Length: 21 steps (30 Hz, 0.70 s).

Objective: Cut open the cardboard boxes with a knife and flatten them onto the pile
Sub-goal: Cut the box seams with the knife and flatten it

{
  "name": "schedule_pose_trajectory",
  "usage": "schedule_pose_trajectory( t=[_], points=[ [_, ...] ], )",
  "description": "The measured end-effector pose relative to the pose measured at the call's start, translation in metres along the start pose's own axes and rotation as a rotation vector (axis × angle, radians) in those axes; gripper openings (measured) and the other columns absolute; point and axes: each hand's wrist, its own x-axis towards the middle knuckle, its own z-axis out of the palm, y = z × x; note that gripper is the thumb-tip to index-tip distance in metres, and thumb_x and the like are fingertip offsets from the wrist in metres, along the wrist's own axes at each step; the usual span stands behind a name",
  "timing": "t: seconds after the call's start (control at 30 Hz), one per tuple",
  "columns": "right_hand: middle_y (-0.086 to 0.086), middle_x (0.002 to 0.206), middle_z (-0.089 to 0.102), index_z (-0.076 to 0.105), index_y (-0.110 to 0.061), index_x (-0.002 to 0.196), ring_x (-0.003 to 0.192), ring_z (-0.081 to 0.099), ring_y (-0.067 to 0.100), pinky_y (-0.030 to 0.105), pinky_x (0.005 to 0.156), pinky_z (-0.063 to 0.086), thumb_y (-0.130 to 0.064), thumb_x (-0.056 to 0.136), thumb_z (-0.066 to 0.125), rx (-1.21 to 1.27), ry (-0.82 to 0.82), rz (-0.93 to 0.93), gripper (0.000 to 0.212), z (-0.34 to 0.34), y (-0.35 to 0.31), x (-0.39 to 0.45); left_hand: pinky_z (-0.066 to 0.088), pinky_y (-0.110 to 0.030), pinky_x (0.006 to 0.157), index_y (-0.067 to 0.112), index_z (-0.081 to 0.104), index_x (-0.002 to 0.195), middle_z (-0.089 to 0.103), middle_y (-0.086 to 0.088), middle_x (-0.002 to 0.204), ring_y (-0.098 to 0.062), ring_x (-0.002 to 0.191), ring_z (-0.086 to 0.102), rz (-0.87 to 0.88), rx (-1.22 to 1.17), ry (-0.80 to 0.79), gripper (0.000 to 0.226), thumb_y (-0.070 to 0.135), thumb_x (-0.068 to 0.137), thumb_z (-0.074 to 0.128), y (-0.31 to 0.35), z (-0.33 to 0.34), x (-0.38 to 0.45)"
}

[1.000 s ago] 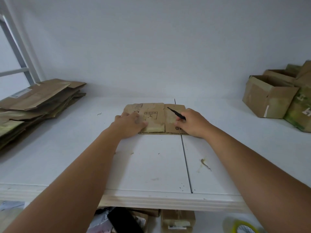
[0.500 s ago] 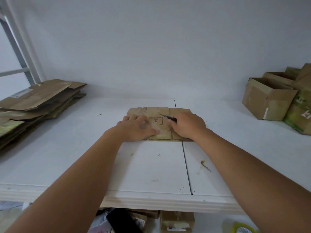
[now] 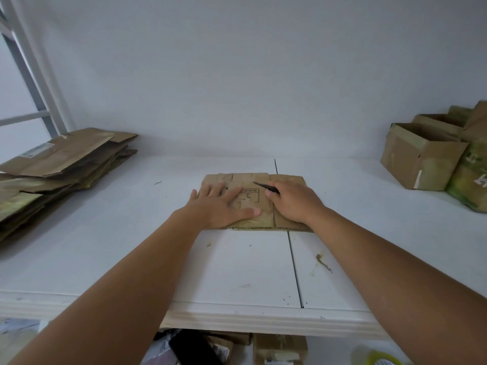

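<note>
Cardboard box (image 3: 263,204) is lying flattened under the left hand (image 3: 224,206), fingers spread; right hand (image 3: 292,204) is gripping the knife (image 3: 264,186). Pile (image 3: 55,167) is waiting; upright boxes (image 3: 421,159) are remaining uncut.

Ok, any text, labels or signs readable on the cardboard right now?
Nothing can be read.
Flattened box: boxed handling symbol and print line, too blurred.
Pile of flattened cardboard: white barcode label, too small.
Green-printed box: large white characters, cut off at the frame edge.
</note>
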Motion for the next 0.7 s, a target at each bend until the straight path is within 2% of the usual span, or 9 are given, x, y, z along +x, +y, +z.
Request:
schedule_pose_trajectory(
  t=[0.1, 0.17, 0.27, 0.37, 0.5, 0.7],
  points=[
    [-0.001, 0.115, 0.061, 0.055, -0.029, 0.132, 0.111, 0.054, 0.021, 0.042, 0.093, 0.044, -0.045, 0.102, 0.035, 0.042, -0.016, -0.011, 0.039, -0.002, -0.002, -0.002, -0.011, -0.049, 0.121, 0.051, 0.003, 0.153, -0.006, 0.007, 0.167, -0.02, 0.151, -0.02, 0.027, 0.019, 0.024, 0.12, 0.104, 0.046, 0.015, 0.0, 0.002, -0.001],
    [-0.003, 0.116, 0.06, 0.054, -0.033, 0.132, 0.111, 0.054, 0.021, 0.044, 0.096, 0.043, -0.048, 0.102, 0.034, 0.036, -0.065, -0.031, 0.039, -0.001, -0.004, -0.005, -0.009, -0.047, 0.122, 0.049, 0.002, 0.154, -0.006, 0.006, 0.167, -0.019, 0.152, -0.017, 0.035, 0.028, 0.011, 0.121, 0.103, 0.047, 0.014, 0.001, 0.003, -0.001],
    [-0.004, 0.123, 0.058, 0.052, -0.035, 0.135, 0.115, 0.054, 0.021, 0.041, 0.095, 0.043, -0.049, 0.102, 0.034, 0.028, -0.082, -0.026, 0.04, 0.001, -0.007, -0.006, -0.006, -0.047, 0.122, 0.048, 0.001, 0.154, -0.006, 0.006, 0.167, -0.02, 0.153, -0.012, 0.023, 0.027, -0.013, 0.123, 0.104, 0.045, 0.015, 0.002, 0.001, -0.001],
    [-0.004, 0.121, 0.059, 0.054, -0.034, 0.133, 0.113, 0.055, 0.021, 0.039, 0.092, 0.044, -0.048, 0.102, 0.034, 0.032, -0.056, -0.024, 0.04, 0.001, -0.007, -0.008, -0.007, -0.049, 0.122, 0.049, 0.001, 0.154, -0.006, 0.007, 0.167, -0.019, 0.152, -0.013, 0.018, 0.033, -0.002, 0.123, 0.104, 0.045, 0.016, 0.003, 0.001, -0.001],
    [-0.004, 0.118, 0.059, 0.052, -0.033, 0.133, 0.114, 0.053, 0.021, 0.044, 0.099, 0.039, -0.048, 0.102, 0.032, 0.028, -0.003, -0.031, 0.04, 0.001, -0.008, -0.011, -0.008, -0.055, 0.12, 0.051, 0.001, 0.154, -0.006, 0.009, 0.166, -0.02, 0.152, -0.014, 0.004, 0.021, 0.016, 0.12, 0.104, 0.047, 0.017, 0.002, 0.004, -0.003],
    [-0.005, 0.119, 0.058, 0.054, -0.032, 0.133, 0.113, 0.053, 0.021, 0.044, 0.098, 0.04, -0.047, 0.103, 0.031, 0.018, -0.078, -0.026, 0.04, 0.0, -0.009, -0.011, -0.003, -0.053, 0.121, 0.051, 0.002, 0.153, -0.004, 0.01, 0.166, -0.021, 0.152, -0.011, -0.013, 0.012, -0.001, 0.121, 0.104, 0.045, 0.018, 0.003, 0.003, -0.001]
  ],
)
